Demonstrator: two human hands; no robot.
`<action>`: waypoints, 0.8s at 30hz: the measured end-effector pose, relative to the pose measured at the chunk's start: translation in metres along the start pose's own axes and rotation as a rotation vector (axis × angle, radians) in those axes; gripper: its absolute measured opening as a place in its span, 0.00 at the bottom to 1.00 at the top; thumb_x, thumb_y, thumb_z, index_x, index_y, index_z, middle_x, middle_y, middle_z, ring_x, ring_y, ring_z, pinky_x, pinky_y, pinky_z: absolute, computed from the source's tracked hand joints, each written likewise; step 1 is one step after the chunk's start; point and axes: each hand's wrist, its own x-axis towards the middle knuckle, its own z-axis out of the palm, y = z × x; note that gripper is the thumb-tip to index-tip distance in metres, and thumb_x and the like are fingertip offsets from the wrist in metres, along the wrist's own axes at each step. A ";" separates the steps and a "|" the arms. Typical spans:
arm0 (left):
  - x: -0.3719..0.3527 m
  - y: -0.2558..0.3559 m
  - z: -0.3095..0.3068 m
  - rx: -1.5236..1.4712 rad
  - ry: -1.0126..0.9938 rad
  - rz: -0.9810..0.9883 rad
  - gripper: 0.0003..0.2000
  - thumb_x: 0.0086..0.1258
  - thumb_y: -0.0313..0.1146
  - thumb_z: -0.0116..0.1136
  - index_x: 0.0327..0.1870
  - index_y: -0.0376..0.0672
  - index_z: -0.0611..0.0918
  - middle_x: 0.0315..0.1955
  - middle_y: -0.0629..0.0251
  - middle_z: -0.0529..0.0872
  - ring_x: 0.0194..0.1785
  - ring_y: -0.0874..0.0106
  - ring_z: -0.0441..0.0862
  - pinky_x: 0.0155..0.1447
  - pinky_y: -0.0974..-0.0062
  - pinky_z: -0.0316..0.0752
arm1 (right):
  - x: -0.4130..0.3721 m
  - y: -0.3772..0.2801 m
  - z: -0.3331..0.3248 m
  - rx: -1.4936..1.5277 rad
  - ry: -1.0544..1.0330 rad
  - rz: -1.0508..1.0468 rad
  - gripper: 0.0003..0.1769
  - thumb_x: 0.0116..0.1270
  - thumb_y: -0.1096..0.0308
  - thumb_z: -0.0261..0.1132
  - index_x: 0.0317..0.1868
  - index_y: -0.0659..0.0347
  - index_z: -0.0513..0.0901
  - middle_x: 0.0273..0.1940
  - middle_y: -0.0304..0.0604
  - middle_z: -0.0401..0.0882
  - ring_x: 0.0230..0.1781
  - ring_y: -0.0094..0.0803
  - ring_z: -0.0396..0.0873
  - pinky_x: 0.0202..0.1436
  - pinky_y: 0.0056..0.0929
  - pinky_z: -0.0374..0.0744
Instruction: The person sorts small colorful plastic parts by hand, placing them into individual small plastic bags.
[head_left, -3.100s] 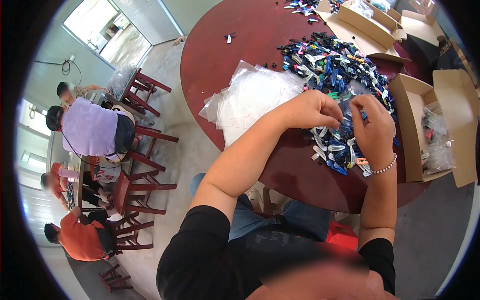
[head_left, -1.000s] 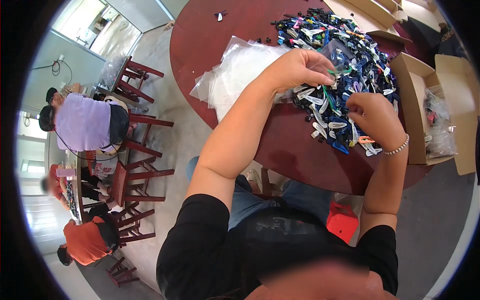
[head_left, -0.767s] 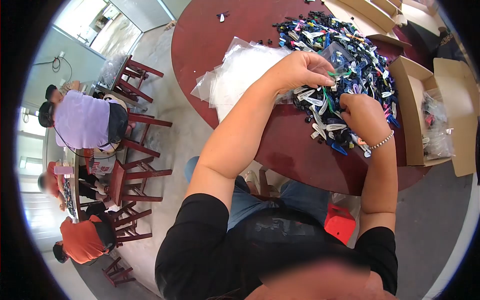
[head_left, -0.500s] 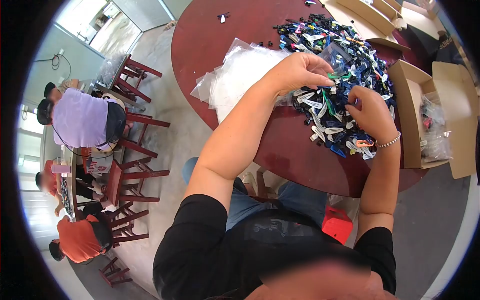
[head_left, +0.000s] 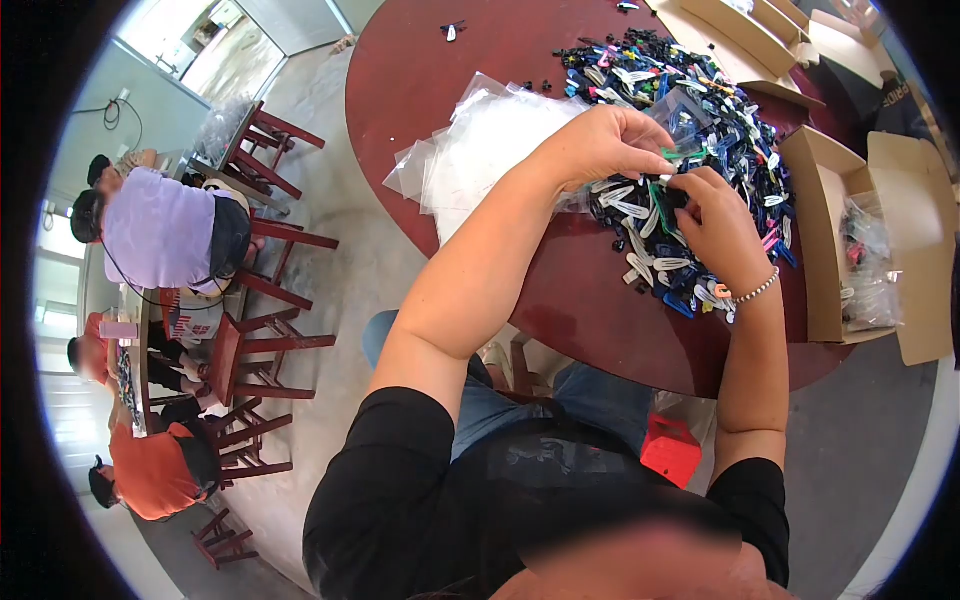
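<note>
The clear bag point(head_left: 682, 116) lies over the heap of hair clips point(head_left: 640, 76), its edge pinched narrowly in the left hand point(head_left: 612, 148). The right hand point(head_left: 716, 218), fingers curled, has come in beside it; whether it grips anything, I cannot tell.

Both arms reach forward, elbows bent, forearms bare. Left arm point(head_left: 480, 270) slants up and inward from shoulder; left hand point(head_left: 620, 150) arched at wrist, palm side down, thumb extended beneath curved fingers, tips close together. Right arm point(head_left: 755, 370) rises nearly upright, wrist bent inward; right hand point(head_left: 715, 222) has fingers curled, index fingertip pointing toward left thumb. Hands near each other, fingertips facing; exact fingertip contact unclear.
</note>
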 end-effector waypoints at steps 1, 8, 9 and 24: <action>0.000 0.000 0.000 -0.002 -0.001 -0.001 0.15 0.58 0.30 0.70 0.46 0.39 0.83 0.38 0.67 0.87 0.42 0.79 0.82 0.43 0.81 0.76 | 0.000 -0.001 0.000 0.000 0.000 0.000 0.13 0.57 0.79 0.64 0.44 0.66 0.80 0.37 0.47 0.74 0.29 0.36 0.77 0.35 0.30 0.76; 0.000 0.000 0.000 0.000 -0.002 -0.001 0.15 0.58 0.31 0.70 0.46 0.39 0.83 0.38 0.67 0.87 0.41 0.79 0.82 0.43 0.81 0.75 | 0.002 -0.003 -0.001 0.038 -0.047 0.009 0.10 0.59 0.77 0.65 0.42 0.66 0.80 0.36 0.45 0.74 0.29 0.35 0.77 0.36 0.30 0.76; -0.001 0.001 0.000 0.009 -0.001 -0.002 0.15 0.58 0.31 0.70 0.46 0.40 0.83 0.38 0.67 0.87 0.41 0.79 0.82 0.43 0.81 0.75 | 0.002 -0.004 -0.001 0.005 -0.037 0.000 0.09 0.59 0.77 0.65 0.41 0.66 0.80 0.36 0.46 0.75 0.30 0.36 0.78 0.36 0.30 0.77; 0.000 -0.001 0.000 -0.027 -0.021 -0.004 0.15 0.58 0.30 0.69 0.46 0.39 0.83 0.36 0.67 0.87 0.40 0.80 0.82 0.42 0.81 0.75 | 0.002 0.002 -0.007 0.063 -0.062 -0.038 0.08 0.57 0.80 0.62 0.39 0.67 0.80 0.37 0.46 0.78 0.31 0.36 0.80 0.35 0.29 0.78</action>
